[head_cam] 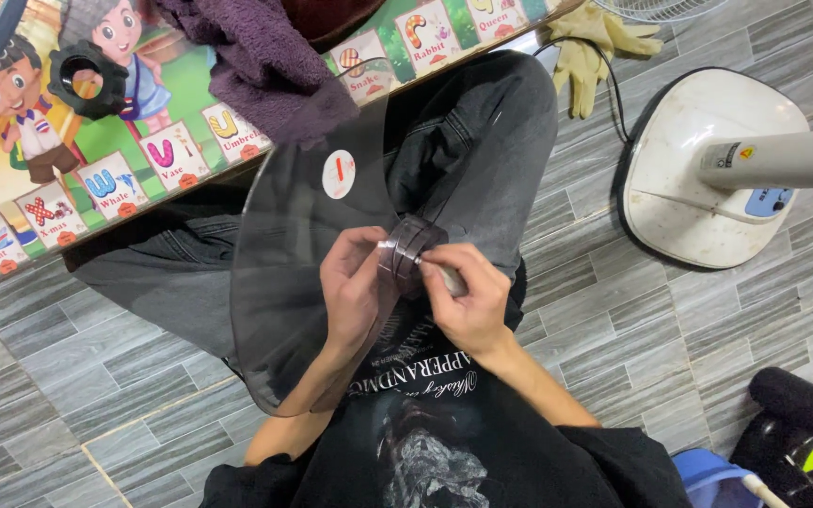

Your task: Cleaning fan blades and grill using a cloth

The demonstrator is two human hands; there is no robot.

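A smoky see-through fan blade (pixel 303 254) sits in the middle of the view, held over the person's lap, its wide blades spreading toward 9 and 12 o'clock. Its round hub (pixel 409 246) is just right of centre, and a small round white sticker (pixel 339 174) lies on the blade at 12 o'clock from the hands.

The left hand (pixel 350 287) curls around the hub from the 9 o'clock side, fingers closed against it. The right hand (pixel 468 296) comes from 3 o'clock, its fingertips pinched at the hub's edge; a small pale object peeks from that grip, too hidden to tell what it is.

Below the blade are dark grey trousers (pixel 472 141) and a black printed shirt (pixel 425 433).

At 10 o'clock lies a colourful alphabet mat (pixel 96 179) with a black plastic ring nut (pixel 88 80) and a purple towel (pixel 256 56) on it. At 1 o'clock, 2 pale yellow gloves (pixel 595 42) rest on the grey tiled floor (pixel 613 339). At 3 o'clock stands a white fan base (pixel 689 207) with its pole (pixel 783 158).
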